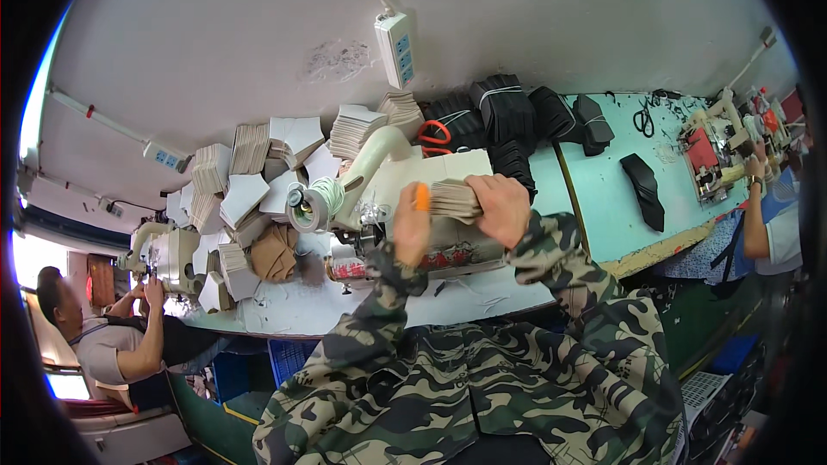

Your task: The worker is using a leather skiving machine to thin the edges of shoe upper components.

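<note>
Between my two hands is a small stack of beige, layered pieces, held above the bed of a cream sewing machine. My left hand is closed at the stack's left end, with something orange, perhaps a finger cover, at its fingers. My right hand grips the right end, fingers bent over the top. The machine's head and a pale thread spool are left of my hands. Orange-handled scissors lie behind the machine.
Stacks of beige and white pieces crowd the table's left; brown pieces lie nearer. Tied black bundles stand behind right. A black piece and black scissors lie on the right table. People work at machines on both sides.
</note>
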`<act>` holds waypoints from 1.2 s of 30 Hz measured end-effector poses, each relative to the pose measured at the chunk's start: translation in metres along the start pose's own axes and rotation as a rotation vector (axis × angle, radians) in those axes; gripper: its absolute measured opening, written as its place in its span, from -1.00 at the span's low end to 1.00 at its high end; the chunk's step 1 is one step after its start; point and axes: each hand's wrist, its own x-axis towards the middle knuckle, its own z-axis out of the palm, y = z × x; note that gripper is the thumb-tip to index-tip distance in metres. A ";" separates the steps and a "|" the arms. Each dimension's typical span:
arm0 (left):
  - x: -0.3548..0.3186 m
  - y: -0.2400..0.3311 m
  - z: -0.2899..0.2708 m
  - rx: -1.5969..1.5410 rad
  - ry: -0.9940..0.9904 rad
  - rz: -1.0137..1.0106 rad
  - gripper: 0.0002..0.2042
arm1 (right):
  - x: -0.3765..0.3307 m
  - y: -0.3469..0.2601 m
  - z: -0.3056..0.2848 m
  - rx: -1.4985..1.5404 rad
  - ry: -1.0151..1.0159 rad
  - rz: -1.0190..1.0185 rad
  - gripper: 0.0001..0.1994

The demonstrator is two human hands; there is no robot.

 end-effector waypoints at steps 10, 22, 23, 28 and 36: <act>-0.115 -0.051 -0.207 -0.222 -0.268 -0.325 -0.51 | -0.075 -0.104 0.026 0.575 -0.293 -0.033 -0.44; -0.021 -0.187 -0.349 -0.065 -0.654 -0.395 -0.63 | -0.053 -0.129 0.106 0.728 -0.207 0.494 -0.69; -0.016 -0.182 -0.345 0.066 -0.691 -0.336 -0.63 | -0.029 -0.131 0.101 0.576 -0.150 0.406 -0.64; -0.014 -0.141 -0.313 0.753 -0.609 0.174 -0.61 | 0.078 -0.109 0.109 0.423 -0.516 0.459 -0.56; -0.051 -0.148 -0.322 0.884 -0.420 0.389 -0.64 | -0.011 -0.145 0.117 0.889 -0.949 0.396 -0.76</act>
